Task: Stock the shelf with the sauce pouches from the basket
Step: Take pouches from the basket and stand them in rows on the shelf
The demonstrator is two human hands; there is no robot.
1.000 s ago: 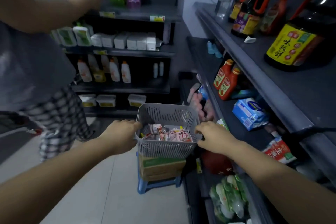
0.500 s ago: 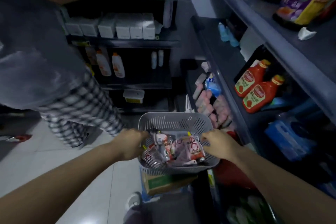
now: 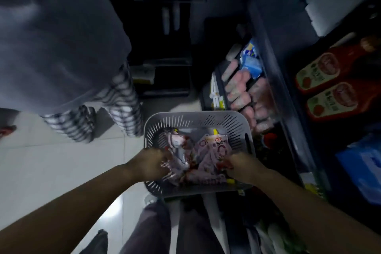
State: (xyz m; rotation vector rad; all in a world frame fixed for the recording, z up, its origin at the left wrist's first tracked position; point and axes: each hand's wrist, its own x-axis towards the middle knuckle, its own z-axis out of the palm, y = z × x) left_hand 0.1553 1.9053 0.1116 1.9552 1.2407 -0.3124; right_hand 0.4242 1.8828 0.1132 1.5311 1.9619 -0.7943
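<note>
A grey slotted basket (image 3: 198, 118) sits low in front of me, with several pink and white sauce pouches (image 3: 214, 150) with yellow caps piled inside. My left hand (image 3: 151, 164) is inside the basket at its left, fingers closed around pouches there. My right hand (image 3: 241, 168) reaches in from the right, gripping the lower edge of the pouch pile. The dark shelf unit (image 3: 274, 80) runs along the right side, next to the basket.
Another person in a grey top and checked trousers (image 3: 121, 105) stands close on the left. Two red ketchup bottles (image 3: 332, 84) lie on the right shelf, pink packets (image 3: 245, 93) on a lower shelf behind the basket, blue packs (image 3: 367, 167) at far right. White floor tiles lie to the left.
The view has tilted down and closer to the basket. Both hands moved from the basket's rim into the pouches and closed on them.
</note>
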